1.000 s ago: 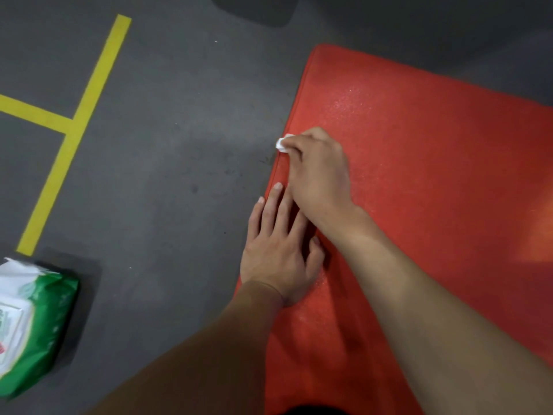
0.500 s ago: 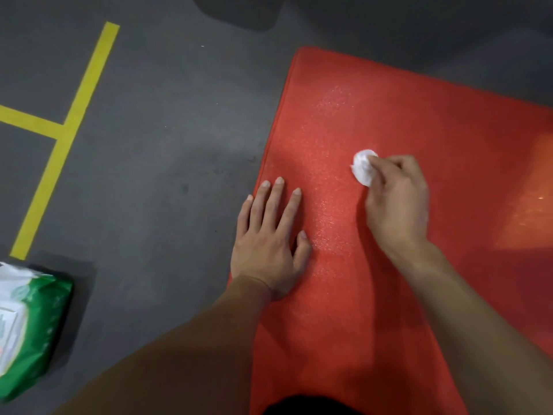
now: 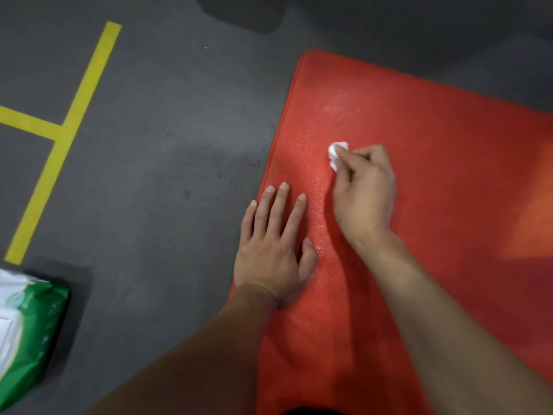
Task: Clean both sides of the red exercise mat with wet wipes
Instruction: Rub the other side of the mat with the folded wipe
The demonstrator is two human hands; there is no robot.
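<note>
The red exercise mat lies flat on the grey floor and fills the right half of the head view. My left hand rests flat on the mat's left edge, fingers straight and spread. My right hand pinches a small crumpled white wet wipe and presses it on the mat just beyond the left hand's fingertips. The mat's surface glistens with moisture around the wipe.
A green and white pack of wet wipes lies on the floor at the lower left. Yellow tape lines mark the grey floor at the left. A dark object sits at the top edge.
My right hand swept the wipe from the mat's left edge to the right across the mat, then drew it back a little to the left. The left hand stayed planted.
</note>
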